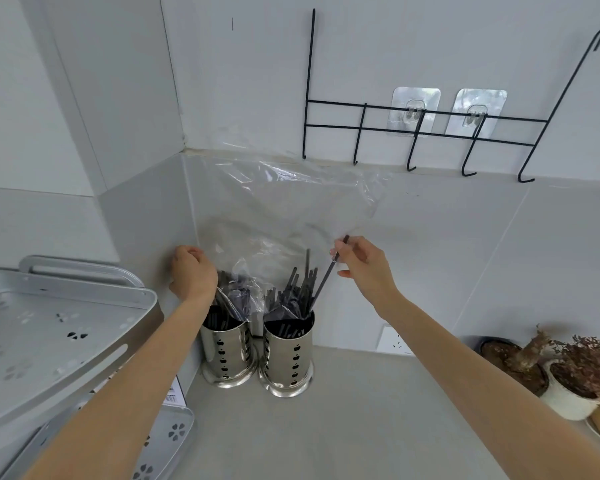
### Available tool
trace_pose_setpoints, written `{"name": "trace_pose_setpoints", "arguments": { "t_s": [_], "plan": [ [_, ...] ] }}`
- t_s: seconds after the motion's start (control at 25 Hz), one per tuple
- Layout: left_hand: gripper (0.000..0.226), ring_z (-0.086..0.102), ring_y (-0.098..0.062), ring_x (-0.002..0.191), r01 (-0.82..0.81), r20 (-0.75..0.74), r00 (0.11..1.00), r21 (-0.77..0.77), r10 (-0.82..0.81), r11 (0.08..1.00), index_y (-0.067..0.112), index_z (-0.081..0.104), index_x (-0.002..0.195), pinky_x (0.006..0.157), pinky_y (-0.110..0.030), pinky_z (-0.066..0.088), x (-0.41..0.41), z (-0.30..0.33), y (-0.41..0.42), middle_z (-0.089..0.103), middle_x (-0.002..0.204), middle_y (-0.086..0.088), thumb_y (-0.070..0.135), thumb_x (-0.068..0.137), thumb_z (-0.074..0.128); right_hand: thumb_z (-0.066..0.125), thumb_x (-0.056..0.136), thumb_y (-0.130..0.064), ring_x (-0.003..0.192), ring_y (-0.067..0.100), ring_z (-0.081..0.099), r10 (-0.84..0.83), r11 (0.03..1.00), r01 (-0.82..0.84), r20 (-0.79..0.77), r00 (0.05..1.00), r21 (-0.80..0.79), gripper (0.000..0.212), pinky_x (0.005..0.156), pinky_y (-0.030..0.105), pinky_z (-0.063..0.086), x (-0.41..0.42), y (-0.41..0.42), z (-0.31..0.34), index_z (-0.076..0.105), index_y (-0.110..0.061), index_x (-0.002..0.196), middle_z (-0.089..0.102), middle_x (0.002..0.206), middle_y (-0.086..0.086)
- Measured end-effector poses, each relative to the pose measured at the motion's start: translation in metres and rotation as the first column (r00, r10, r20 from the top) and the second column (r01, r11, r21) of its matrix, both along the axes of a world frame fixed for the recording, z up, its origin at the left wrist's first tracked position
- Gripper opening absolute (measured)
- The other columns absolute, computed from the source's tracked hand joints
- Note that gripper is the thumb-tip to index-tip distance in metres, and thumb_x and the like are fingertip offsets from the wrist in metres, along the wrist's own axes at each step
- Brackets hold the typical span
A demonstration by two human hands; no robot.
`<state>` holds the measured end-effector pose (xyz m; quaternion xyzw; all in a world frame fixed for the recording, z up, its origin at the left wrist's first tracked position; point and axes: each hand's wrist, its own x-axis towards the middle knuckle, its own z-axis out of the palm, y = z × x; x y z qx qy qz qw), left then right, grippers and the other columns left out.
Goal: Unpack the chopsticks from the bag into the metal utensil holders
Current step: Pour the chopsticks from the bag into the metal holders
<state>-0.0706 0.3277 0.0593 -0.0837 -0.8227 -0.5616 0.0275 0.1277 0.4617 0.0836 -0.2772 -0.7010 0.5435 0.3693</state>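
The step in hand looks like feeding single chopsticks into the holders. The right hand (362, 268) pinches one dark chopstick (328, 276) between thumb and fingers, its lower end slanting into the right holder (290, 355) just below. The left hand (192, 273) is curled shut on the clear bag (284, 209), which rises between both hands. Next the stick likely needs releasing to drop among the rest. The chopsticks are thin, dark and bundled; the left holder (226, 351) sits under the left wrist.

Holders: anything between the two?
Head view: a narrow gap between the left holder and right holder; the bag hangs into its top.
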Motion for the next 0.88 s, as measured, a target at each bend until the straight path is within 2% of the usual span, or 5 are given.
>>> {"name": "trace_pose_setpoints", "arguments": {
  "t_s": [0.32,0.56,0.64,0.76,0.88],
  "plan": [
    [0.027,0.053,-0.039,0.107,-0.027,-0.05,0.998,0.041,0.029,0.999,-0.003,0.052,0.105,0.091,-0.044,0.04,-0.001,0.006,0.001,0.057,0.115,-0.026,0.004,0.09,0.03,0.051,0.09,-0.022,0.076,0.007,0.06,-0.03,0.997,0.031,-0.015,0.999,0.078,0.014,0.057,0.01,0.047,0.001,-0.004,0.005,0.062,-0.018,0.084,0.063,0.074,-0.008],
    [0.027,0.053,-0.04,0.104,-0.032,-0.132,0.99,0.057,0.039,0.998,-0.004,0.051,0.104,0.091,-0.044,0.039,0.006,0.012,-0.001,0.057,0.113,-0.026,0.004,0.09,0.03,0.048,0.091,-0.02,0.068,0.008,0.058,-0.076,0.994,0.078,-0.03,0.997,0.082,0.019,0.06,0.02,0.045,0.0,-0.006,0.009,0.061,-0.02,0.076,0.062,0.068,-0.007],
    [0.027,0.053,-0.039,0.105,-0.029,-0.138,0.99,0.055,0.036,0.998,-0.003,0.051,0.105,0.092,-0.042,0.038,0.009,0.016,-0.002,0.057,0.114,-0.024,0.005,0.09,0.03,0.048,0.092,-0.019,0.069,0.007,0.058,-0.076,0.993,0.08,-0.043,0.996,0.084,0.018,0.062,0.02,0.048,0.003,-0.007,0.01,0.062,-0.015,0.082,0.062,0.07,-0.007],
    [0.027,0.053,-0.036,0.106,-0.028,-0.17,0.985,0.067,0.039,0.997,0.0,0.051,0.106,0.093,-0.04,0.037,0.008,0.027,-0.002,0.058,0.115,-0.022,0.005,0.09,0.03,0.048,0.092,-0.019,0.07,0.004,0.059,-0.093,0.991,0.101,-0.089,0.992,0.084,0.017,0.062,0.016,0.051,0.005,-0.004,0.019,0.063,-0.011,0.091,0.062,0.072,-0.007],
    [0.027,0.053,-0.036,0.106,-0.025,-0.229,0.973,0.075,0.042,0.997,0.0,0.051,0.105,0.093,-0.041,0.038,0.007,0.035,-0.002,0.058,0.114,-0.022,0.005,0.089,0.03,0.049,0.091,-0.019,0.07,0.005,0.058,-0.101,0.989,0.114,-0.129,0.987,0.099,0.014,0.058,0.01,0.049,0.003,-0.004,0.029,0.061,-0.017,0.084,0.061,0.071,-0.008]
  ]
}}
